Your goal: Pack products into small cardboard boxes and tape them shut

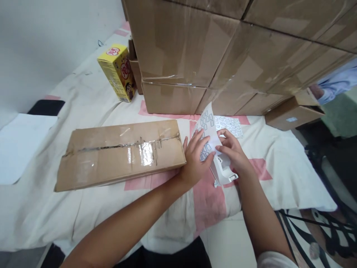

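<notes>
A white sheet printed with small rectangle outlines [206, 118] stands tilted between my two hands. My left hand [196, 158] is closed on its left and lower side, fingers laid over the print with the thumb at the edge. My right hand [232, 150] pinches the sheet's right edge between thumb and fingers. Just below, partly hidden by the paper and my hands, sits a white tape dispenser [224, 173]. Behind my right hand another printed sheet [231, 125] lies flat on the cloth. A long taped cardboard box [122, 154] lies directly left of my left hand.
Stacked cardboard boxes [184, 48] form a wall at the back. A yellow printed carton [118, 74] stands at the back left. An open cardboard box [290, 113] is at the right, near another person's sleeve [338, 83]. White paper [25, 145] lies far left on the cloth.
</notes>
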